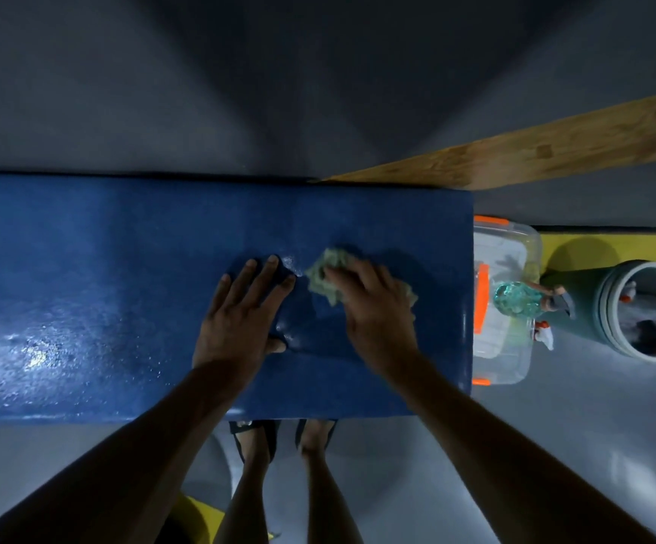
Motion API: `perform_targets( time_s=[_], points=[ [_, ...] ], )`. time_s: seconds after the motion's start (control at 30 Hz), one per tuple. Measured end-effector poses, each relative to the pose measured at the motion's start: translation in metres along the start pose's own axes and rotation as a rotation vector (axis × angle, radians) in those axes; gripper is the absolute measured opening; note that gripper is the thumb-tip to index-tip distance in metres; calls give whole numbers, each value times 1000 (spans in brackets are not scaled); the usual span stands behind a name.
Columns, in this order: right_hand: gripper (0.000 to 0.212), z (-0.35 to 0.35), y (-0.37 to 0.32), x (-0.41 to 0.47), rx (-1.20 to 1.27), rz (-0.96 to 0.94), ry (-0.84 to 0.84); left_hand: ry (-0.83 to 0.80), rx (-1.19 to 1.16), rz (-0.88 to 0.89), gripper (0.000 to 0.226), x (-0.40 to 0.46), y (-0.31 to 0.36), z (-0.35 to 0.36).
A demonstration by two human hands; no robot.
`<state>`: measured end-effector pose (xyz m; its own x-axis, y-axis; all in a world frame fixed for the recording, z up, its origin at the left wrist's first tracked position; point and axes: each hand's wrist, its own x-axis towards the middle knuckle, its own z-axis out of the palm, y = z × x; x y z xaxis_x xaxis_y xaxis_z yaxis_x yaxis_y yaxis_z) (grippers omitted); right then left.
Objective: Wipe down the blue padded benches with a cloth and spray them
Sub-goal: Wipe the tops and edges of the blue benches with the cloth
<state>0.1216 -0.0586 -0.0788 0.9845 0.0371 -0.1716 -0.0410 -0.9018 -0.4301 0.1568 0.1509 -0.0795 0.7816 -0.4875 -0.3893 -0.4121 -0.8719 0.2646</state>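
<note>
A blue padded bench [122, 268] runs across the view, its left part shiny and wet. My left hand [240, 312] lies flat on the pad with fingers spread, holding nothing. Just to its right, my right hand [373, 308] presses a crumpled pale green cloth [324, 274] onto the bench top, and the cloth shows on both sides of the hand. A clear teal spray bottle [514, 300] with a trigger head stands past the bench's right end, on top of a plastic box.
A clear plastic box [514, 245] with orange latches sits against the bench's right end. A grey-green bucket [644, 312] with white items inside stands further right on the grey floor. A wooden beam [554, 151] slants behind. My sandalled feet [283, 433] are under the near edge.
</note>
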Motion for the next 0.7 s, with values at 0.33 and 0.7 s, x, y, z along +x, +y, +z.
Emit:
perform_targets(
  time_s=[0.33,0.7],
  points=[
    [62,-21,81,-46,-40,105,129,-10,30,-2,114,2,-3,5],
    [54,-14,106,-80,126,235,263,-39,47,-14,109,2,2,2]
  ],
)
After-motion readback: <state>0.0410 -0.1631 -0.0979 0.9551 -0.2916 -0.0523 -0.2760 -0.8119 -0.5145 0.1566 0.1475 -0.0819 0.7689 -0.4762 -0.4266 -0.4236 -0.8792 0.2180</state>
